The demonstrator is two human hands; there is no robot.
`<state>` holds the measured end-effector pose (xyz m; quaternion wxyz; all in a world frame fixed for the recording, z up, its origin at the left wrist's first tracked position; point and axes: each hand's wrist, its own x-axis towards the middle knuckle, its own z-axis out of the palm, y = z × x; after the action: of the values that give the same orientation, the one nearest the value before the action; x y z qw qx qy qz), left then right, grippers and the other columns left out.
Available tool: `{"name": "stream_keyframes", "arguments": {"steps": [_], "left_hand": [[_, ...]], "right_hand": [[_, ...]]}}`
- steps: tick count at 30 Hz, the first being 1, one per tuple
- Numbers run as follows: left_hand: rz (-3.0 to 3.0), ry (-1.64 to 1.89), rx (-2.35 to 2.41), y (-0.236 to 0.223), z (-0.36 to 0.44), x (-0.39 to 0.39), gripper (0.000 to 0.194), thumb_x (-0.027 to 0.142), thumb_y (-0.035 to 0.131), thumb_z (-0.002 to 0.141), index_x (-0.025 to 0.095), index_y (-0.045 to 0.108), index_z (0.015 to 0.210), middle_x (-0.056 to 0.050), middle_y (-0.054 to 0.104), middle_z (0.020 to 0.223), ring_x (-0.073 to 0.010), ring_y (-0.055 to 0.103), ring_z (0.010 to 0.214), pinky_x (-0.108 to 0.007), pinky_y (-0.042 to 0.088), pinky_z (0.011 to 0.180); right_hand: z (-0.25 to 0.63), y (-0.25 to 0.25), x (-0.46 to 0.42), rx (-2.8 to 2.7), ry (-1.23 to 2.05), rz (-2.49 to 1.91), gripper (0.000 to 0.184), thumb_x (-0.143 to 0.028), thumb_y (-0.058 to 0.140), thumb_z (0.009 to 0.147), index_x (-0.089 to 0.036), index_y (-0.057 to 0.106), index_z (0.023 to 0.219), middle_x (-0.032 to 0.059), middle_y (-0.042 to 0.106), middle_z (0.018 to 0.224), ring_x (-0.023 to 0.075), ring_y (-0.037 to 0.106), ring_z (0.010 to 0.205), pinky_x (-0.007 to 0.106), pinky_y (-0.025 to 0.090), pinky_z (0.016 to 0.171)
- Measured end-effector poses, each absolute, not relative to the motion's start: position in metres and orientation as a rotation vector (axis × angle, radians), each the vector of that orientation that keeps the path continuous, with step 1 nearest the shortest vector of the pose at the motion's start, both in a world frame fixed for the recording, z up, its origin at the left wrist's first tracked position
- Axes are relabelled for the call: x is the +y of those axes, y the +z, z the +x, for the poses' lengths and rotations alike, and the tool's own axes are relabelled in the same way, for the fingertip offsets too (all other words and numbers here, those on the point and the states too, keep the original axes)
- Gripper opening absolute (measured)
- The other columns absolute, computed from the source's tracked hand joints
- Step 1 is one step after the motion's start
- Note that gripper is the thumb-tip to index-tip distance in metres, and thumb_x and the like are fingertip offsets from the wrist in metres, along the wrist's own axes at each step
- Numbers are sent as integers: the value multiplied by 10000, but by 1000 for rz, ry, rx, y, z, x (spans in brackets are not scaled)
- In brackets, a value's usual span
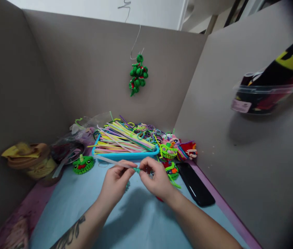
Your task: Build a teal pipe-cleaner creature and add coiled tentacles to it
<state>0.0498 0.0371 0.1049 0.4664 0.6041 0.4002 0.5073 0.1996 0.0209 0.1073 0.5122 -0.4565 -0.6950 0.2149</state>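
Observation:
My left hand point(116, 178) is closed in a pinch, and a pale, straight pipe cleaner point(107, 159) sticks out of it toward the upper left. Between the fingertips of both hands sits a small teal coiled piece point(136, 169). My right hand point(155, 178) pinches this piece from the other side; its curled fingers partly hide what lies behind them. Just beyond my hands stands a blue tray point(125, 156) heaped with pipe cleaners point(125, 136) in many colours. A bit of teal point(127, 186) shows below my left hand, mostly covered.
A green frog-like piece point(83, 164) lies left of the tray. Several colourful fuzzy pieces point(169, 151) and a black phone point(196, 184) lie to the right. A green bundle point(138, 74) hangs from a wire. A clear holder point(260, 100) is on the right panel, a tan pot point(33, 160) at left.

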Motion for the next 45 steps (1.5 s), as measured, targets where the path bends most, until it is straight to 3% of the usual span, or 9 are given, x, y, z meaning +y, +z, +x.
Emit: {"name": "stream_keyframes", "arguments": {"steps": [5,17,25,40,45], "left_hand": [[1424,1243,995,103,52,37,132,255,621,713,150,699,729,-62,662,826,-152,581,704,-239,452,617],[1264,1290,1028,98,57,33,147,269,662,687,144,705,752,-67,675,804,-168,588,726,-270,464,672],[1335,1323,1048,117,48,30,147,286,667,681,163,708,751,-38,667,745,-149,579,656,-242,463,608],[1419,1345,1003,112,49,29,116,263,648,703,163,701,732,-42,659,732,-154,578,665,-237,456,609],[1337,1333,1014,112,49,30,144,302,670,689,169,695,740,-28,650,725,-136,561,635,-232,453,599]], "right_hand": [[199,107,22,-1643,568,-1109,83,-110,516,665,-185,519,700,-34,519,617,100,469,559,204,371,524],[197,107,21,-1563,718,-1096,42,-156,561,689,-172,540,722,-23,552,635,94,495,548,200,402,507],[206,109,19,-1642,587,-1017,109,-190,565,748,-178,595,852,22,614,755,139,571,679,252,474,627],[201,112,19,-1586,687,-1049,50,-218,588,728,-170,582,739,4,612,657,115,558,578,217,461,533],[202,107,18,-1667,340,-969,71,-174,562,786,-185,625,817,20,636,702,129,585,630,238,486,575]]}}
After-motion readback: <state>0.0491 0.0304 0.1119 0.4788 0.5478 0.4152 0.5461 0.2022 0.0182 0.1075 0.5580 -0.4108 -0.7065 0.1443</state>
